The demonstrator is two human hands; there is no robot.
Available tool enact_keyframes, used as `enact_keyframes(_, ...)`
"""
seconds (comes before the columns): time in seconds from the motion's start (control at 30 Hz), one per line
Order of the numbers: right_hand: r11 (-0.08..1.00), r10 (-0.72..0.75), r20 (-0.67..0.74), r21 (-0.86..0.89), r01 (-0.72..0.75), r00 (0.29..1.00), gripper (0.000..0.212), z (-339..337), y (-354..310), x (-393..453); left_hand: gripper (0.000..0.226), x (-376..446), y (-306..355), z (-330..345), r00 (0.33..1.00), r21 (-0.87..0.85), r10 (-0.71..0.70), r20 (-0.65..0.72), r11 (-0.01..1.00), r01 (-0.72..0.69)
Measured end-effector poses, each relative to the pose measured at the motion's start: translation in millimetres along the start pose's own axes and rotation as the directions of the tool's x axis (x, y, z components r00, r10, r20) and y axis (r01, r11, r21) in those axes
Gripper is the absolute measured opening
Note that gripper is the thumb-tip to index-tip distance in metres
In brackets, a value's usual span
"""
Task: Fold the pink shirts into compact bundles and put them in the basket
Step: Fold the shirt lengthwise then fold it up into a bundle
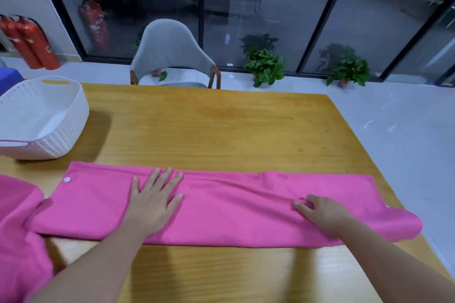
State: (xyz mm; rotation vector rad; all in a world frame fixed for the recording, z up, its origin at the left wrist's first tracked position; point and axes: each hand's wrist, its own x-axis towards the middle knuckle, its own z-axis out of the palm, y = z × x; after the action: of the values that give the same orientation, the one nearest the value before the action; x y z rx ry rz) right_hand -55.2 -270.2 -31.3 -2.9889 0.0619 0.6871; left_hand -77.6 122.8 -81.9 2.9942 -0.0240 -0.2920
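Left hand (154, 200) lies flat, fingers spread, on the folded pink shirt (221, 209) across the worktop (221, 125), while right hand (322, 211) fingers bunch its cloth.

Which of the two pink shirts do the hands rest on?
The pink shirt folded into a long band across the wooden table: the left hand and right hand lie on it. The other pink shirt lies untouched at the left edge.

My one camera sits on my head, facing forward and down, close over the table (221, 125), wide enough to catch the chair (172, 47) and windows (270, 7) beyond.
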Motion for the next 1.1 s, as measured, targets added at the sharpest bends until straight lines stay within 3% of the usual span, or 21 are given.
enact_keyframes(0.03, 1.0, 0.003, 0.007, -0.012, -0.003, 1.0, 0.033, 1.3, 8.6, -3.0, 0.081, -0.5, -0.9, -0.5, 1.0, 0.006, -0.005, 0.007, 1.0, 0.005)
enact_keyframes(0.1, 0.997, 0.024, 0.025, -0.071, -0.023, 0.999, 0.051, 2.2, 26.5, -7.5, 0.08, 0.4, 1.4, -2.5, 1.0, 0.005, -0.015, 0.015, 1.0, 0.015)
enact_keyframes(0.2, 0.991, 0.073, 0.064, -0.115, -0.065, 0.995, 0.06, 4.9, 52.7, -7.8, 0.062, 3.2, 3.0, -3.5, 0.997, 0.022, -0.052, 0.057, 0.998, 0.051)
enact_keyframes(0.37, 0.992, -0.03, 0.108, -0.121, 0.043, 0.994, 0.046, 0.2, 73.4, -9.9, 0.049, 21.0, 39.9, -21.3, 0.973, 0.122, -0.23, 0.036, 0.967, 0.224)
enact_keyframes(0.43, 0.987, -0.102, 0.068, -0.119, 0.11, 0.992, 0.028, -6.4, 83.5, -6.6, 0.045, 27.9, 74.3, -29.1, 0.966, 0.17, -0.259, -0.018, 0.951, 0.258)
enact_keyframes(0.47, 0.985, -0.14, 0.034, -0.102, 0.142, 0.99, 0.022, -12.1, 88.8, -5.7, 0.045, 30.9, 95.5, -30.0, 0.979, 0.166, -0.2, -0.037, 0.965, 0.204)
enact_keyframes(0.53, 0.979, -0.195, -0.011, -0.06, 0.194, 0.981, 0.031, -21.8, 96.5, -2.0, 0.047, 32.1, 142.7, -27.3, 0.998, 0.091, 0.043, -0.048, 0.995, -0.039)
enact_keyframes(0.63, 0.96, -0.271, -0.088, 0.052, 0.277, 0.958, 0.026, -42.0, 104.1, 1.5, 0.057, 25.7, 216.8, -22.0, 0.947, -0.045, 0.318, 0.051, 0.948, -0.316)
enact_keyframes(0.73, 0.955, -0.29, -0.128, 0.021, 0.295, 0.948, 0.028, -62.4, 116.0, 6.2, 0.048, 31.0, 251.1, -12.3, 0.954, -0.032, 0.298, 0.025, 0.954, -0.298)
enact_keyframes(0.9, 0.966, -0.164, 0.062, -0.193, 0.173, 0.985, 0.041, -64.0, 170.8, 18.7, 0.031, 45.7, 249.9, -13.4, 0.986, 0.084, 0.164, 0.034, 0.983, -0.166)
enact_keyframes(1.0, 0.988, -0.111, 0.066, 0.112, 0.103, 0.992, 0.029, -54.8, 200.2, 22.7, 0.028, 48.0, 249.7, -15.8, 0.988, 0.015, 0.152, 0.023, 0.988, -0.152)
enact_keyframes(1.1, 0.817, -0.042, -0.023, 0.575, 0.047, 0.999, 0.016, -50.0, 214.7, 20.7, 0.025, 52.1, 247.2, -17.5, 0.993, -0.067, 0.115, 0.023, 0.991, -0.113)
